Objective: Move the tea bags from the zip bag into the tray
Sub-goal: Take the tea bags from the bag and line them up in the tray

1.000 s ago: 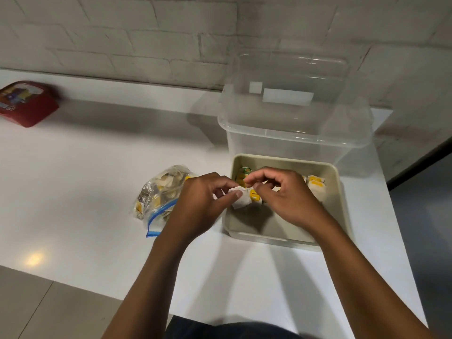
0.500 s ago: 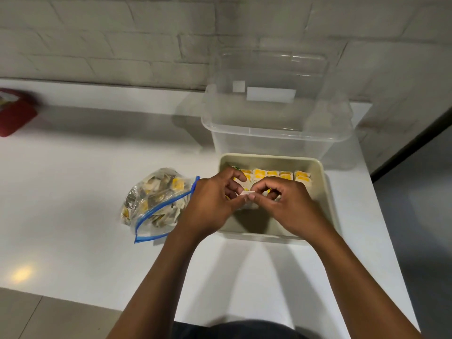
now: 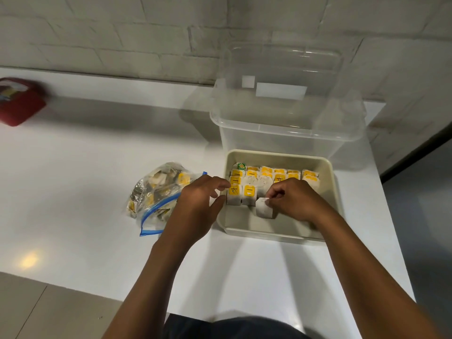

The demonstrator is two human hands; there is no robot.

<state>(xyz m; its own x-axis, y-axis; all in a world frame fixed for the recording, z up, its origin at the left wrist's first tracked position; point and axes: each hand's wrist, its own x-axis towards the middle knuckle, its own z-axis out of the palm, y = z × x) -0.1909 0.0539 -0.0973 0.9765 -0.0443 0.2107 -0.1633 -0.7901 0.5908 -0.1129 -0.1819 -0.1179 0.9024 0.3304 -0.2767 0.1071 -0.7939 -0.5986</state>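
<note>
A beige tray on the white counter holds rows of white tea bags with yellow tags along its far half. My right hand is inside the tray and pinches one white tea bag just in front of the rows. My left hand hovers at the tray's left rim with fingers loosely curled, holding nothing. The clear zip bag with a blue seal lies left of the tray, open and still holding several tea bags.
A tall clear plastic container stands directly behind the tray against the brick wall. A red packet lies at the far left of the counter. The counter's front edge runs below my arms.
Both hands held the tea bag together before. Now my left hand has let go and drawn back to the tray's left rim, while my right hand lowers the tea bag into the tray.
</note>
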